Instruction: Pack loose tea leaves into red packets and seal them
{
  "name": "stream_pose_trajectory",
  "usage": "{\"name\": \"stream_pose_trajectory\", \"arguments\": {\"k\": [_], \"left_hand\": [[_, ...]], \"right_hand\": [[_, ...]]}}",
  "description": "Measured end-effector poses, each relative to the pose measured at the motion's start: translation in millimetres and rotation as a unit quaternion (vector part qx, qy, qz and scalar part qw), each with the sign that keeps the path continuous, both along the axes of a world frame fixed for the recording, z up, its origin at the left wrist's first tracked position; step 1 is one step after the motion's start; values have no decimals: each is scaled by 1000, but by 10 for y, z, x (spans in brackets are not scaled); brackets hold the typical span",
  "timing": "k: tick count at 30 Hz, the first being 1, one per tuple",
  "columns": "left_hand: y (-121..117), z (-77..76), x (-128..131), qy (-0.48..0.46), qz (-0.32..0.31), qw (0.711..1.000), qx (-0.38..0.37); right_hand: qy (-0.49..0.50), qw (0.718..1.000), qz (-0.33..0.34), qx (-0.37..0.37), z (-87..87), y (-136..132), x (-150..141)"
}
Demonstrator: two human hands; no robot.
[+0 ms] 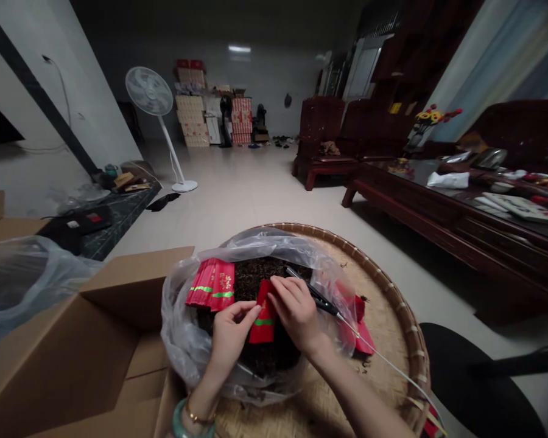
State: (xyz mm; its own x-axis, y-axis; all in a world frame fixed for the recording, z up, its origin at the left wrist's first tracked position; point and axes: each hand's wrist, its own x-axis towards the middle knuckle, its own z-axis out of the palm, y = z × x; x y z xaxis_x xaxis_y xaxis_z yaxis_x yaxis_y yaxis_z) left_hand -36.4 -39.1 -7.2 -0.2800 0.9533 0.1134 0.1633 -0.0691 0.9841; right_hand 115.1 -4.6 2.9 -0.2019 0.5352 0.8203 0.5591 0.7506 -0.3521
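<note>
Opening seemingly underway: red packet pinched by left hand and right hand; mouth-spreading probably called for next; packet stack seen at ten o'clock.

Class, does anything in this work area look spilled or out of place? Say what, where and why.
A few dark bits lie loose on the woven tray, at the picture's right of the plastic bag. They look spilled, because similar dark material sits gathered inside the bag.
</note>
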Motion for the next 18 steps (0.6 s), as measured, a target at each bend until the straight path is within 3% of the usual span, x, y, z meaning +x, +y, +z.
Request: {"name": "stream_pose_trajectory", "arguments": {"k": [4, 10, 15, 18], "left_hand": [[-7, -12, 48, -34, 11, 999, -9], [-18, 7, 29, -3, 1, 1000, 2], [-39, 9, 2, 62, -13, 998, 27], [-40, 3, -33, 113, -15, 992, 50]], "right_hand": [[-31, 998, -18, 50, -37, 12, 45], [-23, 999, 5, 36, -16, 13, 75], [2, 999, -16, -30, 69, -17, 66], [-21, 996, 22, -84, 130, -3, 118]]}}
